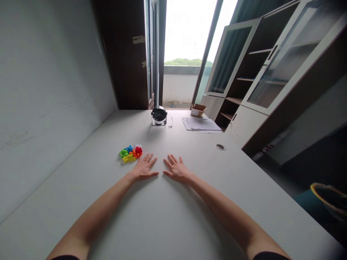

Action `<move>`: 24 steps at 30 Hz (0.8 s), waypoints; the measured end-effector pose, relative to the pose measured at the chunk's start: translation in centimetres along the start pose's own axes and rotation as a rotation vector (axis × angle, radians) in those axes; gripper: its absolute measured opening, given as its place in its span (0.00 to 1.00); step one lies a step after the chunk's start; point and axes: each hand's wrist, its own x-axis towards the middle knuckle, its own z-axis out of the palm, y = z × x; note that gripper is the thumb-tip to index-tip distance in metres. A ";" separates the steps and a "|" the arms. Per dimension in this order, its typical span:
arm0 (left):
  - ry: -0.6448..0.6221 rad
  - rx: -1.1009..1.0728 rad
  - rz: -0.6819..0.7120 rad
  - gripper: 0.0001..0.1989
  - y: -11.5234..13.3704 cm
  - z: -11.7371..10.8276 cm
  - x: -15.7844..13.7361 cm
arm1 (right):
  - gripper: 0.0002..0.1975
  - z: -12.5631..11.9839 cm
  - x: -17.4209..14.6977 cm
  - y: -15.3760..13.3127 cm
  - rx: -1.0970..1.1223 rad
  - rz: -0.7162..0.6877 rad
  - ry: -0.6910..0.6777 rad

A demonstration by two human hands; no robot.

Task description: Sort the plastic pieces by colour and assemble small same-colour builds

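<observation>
My left hand (145, 167) lies flat on the white table (162, 216), palm down with its fingers spread. Just beyond its fingertips, to the left, is a small heap of colourful plastic pieces (131, 153) in green, blue, yellow, orange and red; they look like clips or toy parts, too small to tell exactly. My right hand (176, 168) also rests palm down on the table, fingers apart, a short gap from the left one. Neither hand holds anything.
Toward the far edge stand a round black device on a metal stand (159, 115), a thin wire-like item (171, 123), paper sheets (202, 124) and an open cardboard box (198, 110). A cable hole (220, 147) is at the right. A wall (54, 90) borders the left side; cabinets (255, 115) stand right.
</observation>
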 end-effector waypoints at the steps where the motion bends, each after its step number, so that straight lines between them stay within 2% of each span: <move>1: 0.007 0.003 -0.003 0.48 0.1 0.0 0.0 | 0.44 0.0 0.0 0.0 0.001 0.003 0.005; 14: 0.058 0.015 -0.015 0.46 0.4 0.1 -0.3 | 0.43 0.2 0.0 0.0 -0.016 0.012 0.054; 24: 0.034 0.003 -0.028 0.46 0.4 0.3 -0.2 | 0.44 0.3 -0.2 0.0 -0.018 0.002 0.050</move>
